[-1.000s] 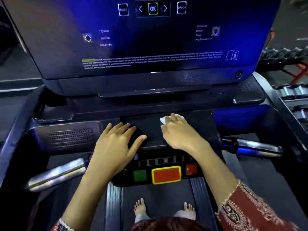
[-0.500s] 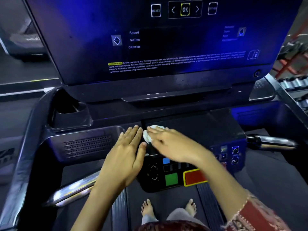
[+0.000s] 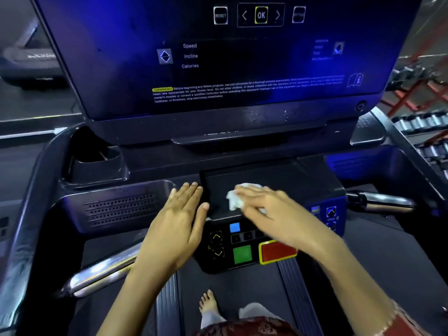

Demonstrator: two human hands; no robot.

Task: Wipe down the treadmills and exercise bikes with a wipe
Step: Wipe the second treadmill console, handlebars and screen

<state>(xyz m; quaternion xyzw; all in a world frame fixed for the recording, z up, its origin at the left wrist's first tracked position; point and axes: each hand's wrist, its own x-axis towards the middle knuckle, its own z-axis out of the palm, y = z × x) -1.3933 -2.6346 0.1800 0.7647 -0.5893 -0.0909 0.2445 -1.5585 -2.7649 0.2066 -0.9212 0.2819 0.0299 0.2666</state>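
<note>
I stand on a dark treadmill whose console (image 3: 278,178) fills the view under blue light. A crumpled white wipe (image 3: 234,199) lies on the flat black pad in the console's middle. My right hand (image 3: 269,209) presses down on the wipe with its fingers laid over it. My left hand (image 3: 178,224) rests flat beside it on the console's left part, fingers straight and together, holding nothing. Below the hands sit a blue button, a green button (image 3: 242,254) and a red stop button (image 3: 277,251).
The big display panel (image 3: 218,57) rises behind the console. A cup holder (image 3: 95,161) sits at the left, chrome handgrips (image 3: 101,270) stick out on both sides. A dumbbell rack (image 3: 421,127) stands to the right. My bare feet are on the belt (image 3: 242,287).
My right hand has slid the wipe from the pad's left edge rightward, toward the middle. My left hand has stayed flat in about the same spot. The view has shifted slightly.
</note>
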